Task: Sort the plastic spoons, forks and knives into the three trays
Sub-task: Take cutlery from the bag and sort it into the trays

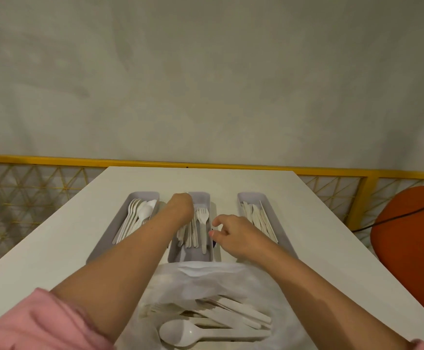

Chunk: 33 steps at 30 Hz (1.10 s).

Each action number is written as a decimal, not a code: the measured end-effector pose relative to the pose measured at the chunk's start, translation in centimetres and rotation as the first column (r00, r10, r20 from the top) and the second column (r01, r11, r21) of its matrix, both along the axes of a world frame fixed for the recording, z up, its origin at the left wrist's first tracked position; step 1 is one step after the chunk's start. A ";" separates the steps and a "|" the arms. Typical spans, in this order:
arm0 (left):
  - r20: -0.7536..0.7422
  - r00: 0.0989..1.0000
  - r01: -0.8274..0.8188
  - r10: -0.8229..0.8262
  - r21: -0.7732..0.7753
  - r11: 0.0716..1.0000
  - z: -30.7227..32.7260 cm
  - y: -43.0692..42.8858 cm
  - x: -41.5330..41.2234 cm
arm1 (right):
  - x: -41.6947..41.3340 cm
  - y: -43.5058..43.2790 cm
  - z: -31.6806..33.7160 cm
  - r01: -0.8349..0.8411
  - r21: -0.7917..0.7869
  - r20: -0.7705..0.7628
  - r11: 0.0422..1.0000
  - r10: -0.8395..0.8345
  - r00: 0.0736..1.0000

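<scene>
Honestly, I read no writing anywhere — my left hand (182,204) is curled over the middle tray (180,256) of forks (203,218), its grip hidden, my right hand (233,232) loosely open and empty beside it — loose cutlery (216,322) waits nearby.

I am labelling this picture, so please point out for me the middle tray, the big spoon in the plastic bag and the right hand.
middle tray (190,257): head view, on its bare floor at the near end.
big spoon (178,333): head view, on its bowl.
right hand (233,232): head view, on the back of the hand.
</scene>
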<state>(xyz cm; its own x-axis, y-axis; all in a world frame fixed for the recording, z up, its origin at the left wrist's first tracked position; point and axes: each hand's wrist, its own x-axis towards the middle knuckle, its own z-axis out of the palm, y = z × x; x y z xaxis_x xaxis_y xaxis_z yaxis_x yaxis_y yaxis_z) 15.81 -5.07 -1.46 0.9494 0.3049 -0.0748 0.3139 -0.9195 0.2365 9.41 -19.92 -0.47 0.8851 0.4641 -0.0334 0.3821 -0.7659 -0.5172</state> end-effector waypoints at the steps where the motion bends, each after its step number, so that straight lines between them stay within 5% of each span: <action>1: -0.024 0.999 0.023 -0.022 0.050 0.998 -0.3 -0.2 0.4 | 0.1 -0.1 -0.2 -0.007 -0.005 -0.003 1.000 0.007 1.000; 8: -0.138 0.989 0.070 -0.050 0.139 0.988 -1.9 -1.2 2.2 | 0.4 -1.3 -0.6 -0.016 0.006 -0.031 1.000 0.016 0.999; 16: 0.018 0.995 0.087 -0.097 0.318 0.944 -2.9 -0.8 1.2 | 0.3 -1.4 -0.7 -0.020 -0.004 -0.031 1.000 0.019 0.999; 23: 0.188 0.966 0.146 -0.175 0.157 0.977 -0.1 0.0 -1.7 | -2.2 -1.2 1.5 -0.133 0.095 0.065 0.987 0.127 0.990; 27: 0.315 0.902 0.303 -0.296 0.028 0.953 1.1 0.2 -5.3 | -4.6 -0.9 2.6 -0.289 0.141 -0.022 0.947 0.295 0.955; 33: 0.334 0.811 0.580 -0.480 -0.360 0.730 0.9 1.3 -12.3 | -6.3 -0.7 0.9 -0.369 -0.188 -0.142 0.910 0.347 0.927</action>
